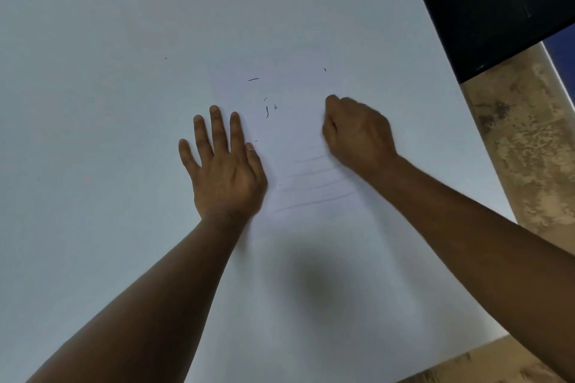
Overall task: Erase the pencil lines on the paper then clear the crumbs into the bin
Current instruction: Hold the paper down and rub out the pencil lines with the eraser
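Note:
A white sheet of paper (298,134) lies on the white table (93,71), its edges hard to tell from the tabletop. Faint pencil lines (314,186) cross its near part. Several dark eraser crumbs (267,111) lie scattered on its far part. My left hand (222,162) rests flat on the paper's left side, fingers spread. My right hand (357,130) is curled in a fist on the paper's right side, just above the pencil lines; an eraser inside it is hidden, and the hand looks slightly blurred.
A black object (497,3) with a glossy surface fills the top right corner beside the table. Mottled beige floor (529,149) shows past the table's right edge. The table's near right corner sits at lower right.

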Available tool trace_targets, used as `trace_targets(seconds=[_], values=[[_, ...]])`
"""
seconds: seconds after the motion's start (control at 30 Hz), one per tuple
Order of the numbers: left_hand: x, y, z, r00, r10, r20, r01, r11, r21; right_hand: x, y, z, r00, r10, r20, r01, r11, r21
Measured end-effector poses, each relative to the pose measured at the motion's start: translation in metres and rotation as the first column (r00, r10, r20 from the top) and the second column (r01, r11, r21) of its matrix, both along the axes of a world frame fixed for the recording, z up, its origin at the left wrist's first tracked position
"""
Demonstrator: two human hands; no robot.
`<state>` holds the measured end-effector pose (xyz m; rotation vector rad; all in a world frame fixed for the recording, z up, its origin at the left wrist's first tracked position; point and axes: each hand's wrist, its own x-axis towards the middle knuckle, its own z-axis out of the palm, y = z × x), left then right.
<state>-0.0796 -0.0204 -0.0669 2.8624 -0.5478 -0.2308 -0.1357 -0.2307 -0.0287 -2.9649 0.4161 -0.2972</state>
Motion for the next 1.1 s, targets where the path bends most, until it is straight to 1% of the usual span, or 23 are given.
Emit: trace_targets(seconds=[0.07,0.13,0.17,0.2,0.27,0.3,0.37,0.4,0.43,0.47,0.5,0.57,0.63,0.7,0.73,0.8,0.87,0.9,0.97,1.03,1.1], values=[[0.0,0.0,0.0,1.0,0.004,-0.007,-0.004,1.0,-0.005,0.003,-0.001,0.006,1.0,-0.012,-0.003,0.012,0.998,0.059],[0.001,-0.001,-0.001,1.0,0.007,-0.008,-0.007,1.0,-0.004,0.001,0.017,0.011,0.998,0.026,-0.057,-0.018,0.989,0.147],[0.001,-0.001,-0.001,1.0,0.011,-0.005,-0.011,1.0,-0.003,-0.003,0.032,0.01,0.991,0.081,-0.104,-0.059,0.978,0.201],[0.001,-0.001,-0.002,1.0,0.012,-0.001,-0.012,1.0,0.001,-0.009,0.051,0.012,0.981,0.155,-0.118,-0.123,0.963,0.241],[0.002,0.0,-0.001,1.0,0.005,-0.004,-0.005,1.0,0.015,-0.022,0.079,0.01,0.955,0.291,-0.058,-0.269,0.932,0.244],[0.001,0.0,-0.001,1.0,0.001,-0.007,-0.001,1.0,0.022,-0.025,0.078,0.005,0.95,0.312,-0.026,-0.3,0.93,0.214],[0.002,0.0,0.0,1.0,0.001,-0.007,-0.001,1.0,0.023,-0.016,0.053,-0.004,0.967,0.254,-0.002,-0.253,0.963,0.089],[0.001,0.0,0.001,1.0,0.002,-0.011,-0.002,1.0,0.022,-0.009,0.037,-0.005,0.983,0.184,0.005,-0.184,0.983,0.019],[0.001,-0.001,0.001,1.0,0.004,-0.012,-0.004,1.0,0.02,-0.003,0.02,-0.006,0.995,0.099,0.003,-0.099,0.995,-0.02],[0.0,-0.001,0.001,1.0,0.007,-0.008,-0.007,1.0,0.016,0.003,0.008,-0.003,1.0,0.019,-0.006,-0.019,1.0,-0.003],[0.0,-0.002,0.001,1.0,0.012,-0.007,-0.012,1.0,0.013,0.007,0.003,-0.001,1.0,-0.01,-0.015,0.011,0.999,0.038],[0.001,-0.002,0.002,1.0,0.017,-0.01,-0.017,1.0,0.01,0.01,0.015,0.003,0.999,0.035,0.01,-0.036,0.985,0.171],[0.001,-0.001,0.002,1.0,0.014,-0.005,-0.014,1.0,0.014,0.01,0.043,0.009,0.99,0.14,0.002,-0.134,0.943,0.306],[0.001,-0.001,0.001,1.0,0.003,-0.01,-0.002,1.0,0.027,0.011,0.067,0.007,0.964,0.266,-0.012,-0.241,0.893,0.38],[0.001,-0.001,0.0,1.0,-0.002,-0.012,0.003,0.999,0.037,0.012,0.076,0.006,0.95,0.313,-0.017,-0.285,0.883,0.374],[0.002,-0.001,-0.001,1.0,-0.002,-0.013,0.003,0.999,0.047,0.015,0.078,0.0,0.935,0.356,0.016,-0.341,0.882,0.326],[0.001,0.0,0.0,1.0,-0.002,-0.008,0.002,0.999,0.044,0.018,0.065,-0.005,0.919,0.393,0.017,-0.387,0.894,0.225],[0.001,-0.001,0.001,1.0,-0.001,-0.008,0.001,0.999,0.04,0.022,0.053,-0.007,0.924,0.382,0.015,-0.38,0.912,0.156],[0.002,-0.001,0.002,1.0,-0.002,-0.019,0.003,0.999,0.033,0.036,0.021,-0.009,0.962,0.271,0.029,-0.272,0.962,0.037],[0.002,-0.002,0.001,1.0,-0.005,-0.018,0.006,0.999,0.032,0.049,-0.006,-0.002,0.989,0.145,0.015,-0.146,0.988,0.05],[0.002,-0.002,0.001,1.0,-0.002,-0.027,0.003,1.0,0.028,0.049,-0.007,0.003,0.991,0.129,0.03,-0.131,0.986,0.099]])
